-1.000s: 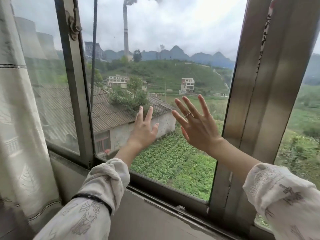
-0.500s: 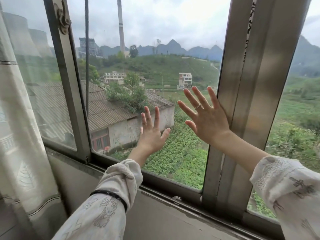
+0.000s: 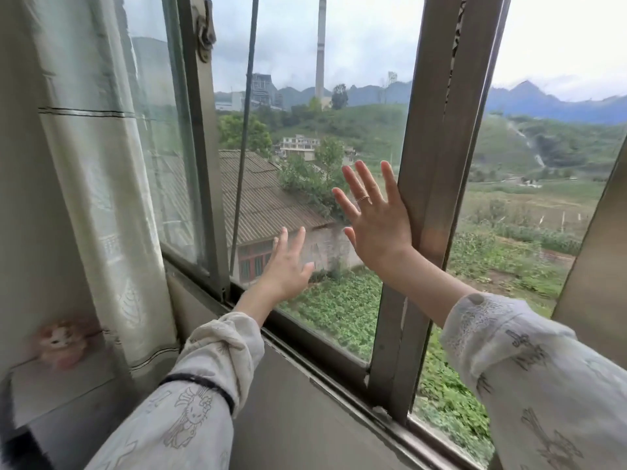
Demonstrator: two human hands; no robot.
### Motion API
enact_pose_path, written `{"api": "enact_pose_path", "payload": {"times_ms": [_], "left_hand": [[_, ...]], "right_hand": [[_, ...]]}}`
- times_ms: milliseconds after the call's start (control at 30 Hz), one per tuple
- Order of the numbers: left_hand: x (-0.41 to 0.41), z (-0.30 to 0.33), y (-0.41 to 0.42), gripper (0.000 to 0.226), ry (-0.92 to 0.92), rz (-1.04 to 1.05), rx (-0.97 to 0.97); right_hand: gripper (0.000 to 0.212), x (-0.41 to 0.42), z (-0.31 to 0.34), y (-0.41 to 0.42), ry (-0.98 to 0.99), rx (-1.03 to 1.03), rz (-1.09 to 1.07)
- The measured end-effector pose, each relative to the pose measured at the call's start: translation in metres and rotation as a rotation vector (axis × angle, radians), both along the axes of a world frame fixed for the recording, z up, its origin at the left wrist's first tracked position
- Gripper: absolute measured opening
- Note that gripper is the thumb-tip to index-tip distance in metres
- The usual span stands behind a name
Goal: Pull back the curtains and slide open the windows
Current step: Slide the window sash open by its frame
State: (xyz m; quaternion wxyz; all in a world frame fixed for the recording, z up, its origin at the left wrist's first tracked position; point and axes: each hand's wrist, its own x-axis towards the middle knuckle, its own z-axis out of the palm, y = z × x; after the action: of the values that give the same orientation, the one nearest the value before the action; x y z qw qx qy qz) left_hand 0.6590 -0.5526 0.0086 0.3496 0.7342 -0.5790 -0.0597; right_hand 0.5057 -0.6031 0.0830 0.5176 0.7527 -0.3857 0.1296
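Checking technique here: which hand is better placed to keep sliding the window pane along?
Right. The right hand lies flat with its edge against the sash's upright frame, a solid part to push. The left hand is spread only on the bare glass.

Grey sill, overcast daylight outside

1. One view only, head-worn, wide-angle; edges bow outward.
2. Looks forward and slightly down, out through the window.
3. Close in: both sleeves fill the lower corners, the sill runs just below.
4. Curtain crowds the left edge; hills far beyond.
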Motion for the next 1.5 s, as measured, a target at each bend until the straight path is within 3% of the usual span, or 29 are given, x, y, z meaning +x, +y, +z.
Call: {"api": "enact_pose_path", "payload": {"times_ms": [333,533,633,733,900,1033,1200,1500], "left_hand": [[0.117,0.005,0.016,0.059,-0.01,0.187,0.033],[0.183,0.009,0.01,0.056,-0.071,0.232,-0.016],[0.207,0.009,0.01,0.055,-0.082,0.242,-0.03],[0.221,0.011,0.01,0.053,-0.075,0.247,-0.024],[0.228,0.022,-0.004,0.054,-0.048,0.244,-0.042],[0.224,0.033,-0.024,0.058,0.02,0.223,-0.099],[0.215,0.054,-0.052,0.06,0.106,0.204,-0.203],[0.228,0.065,-0.054,0.049,0.15,0.276,-0.329]], "right_hand": [[0.076,0.111,0.009,-0.018,0.043,0.114,0.036],[0.071,0.176,0.012,-0.033,0.024,0.177,0.17],[0.06,0.198,0.011,-0.033,-0.104,0.249,0.407],[0.046,0.202,0.008,-0.033,-0.2,0.166,0.617],[0.062,0.192,0.014,-0.055,-0.606,-0.043,0.772],[0.061,0.191,0.018,-0.075,-0.888,0.163,0.899],[0.055,0.202,0.016,-0.088,-0.925,0.257,1.161],[0.056,0.24,0.019,-0.098,-0.88,0.351,1.268]]}}
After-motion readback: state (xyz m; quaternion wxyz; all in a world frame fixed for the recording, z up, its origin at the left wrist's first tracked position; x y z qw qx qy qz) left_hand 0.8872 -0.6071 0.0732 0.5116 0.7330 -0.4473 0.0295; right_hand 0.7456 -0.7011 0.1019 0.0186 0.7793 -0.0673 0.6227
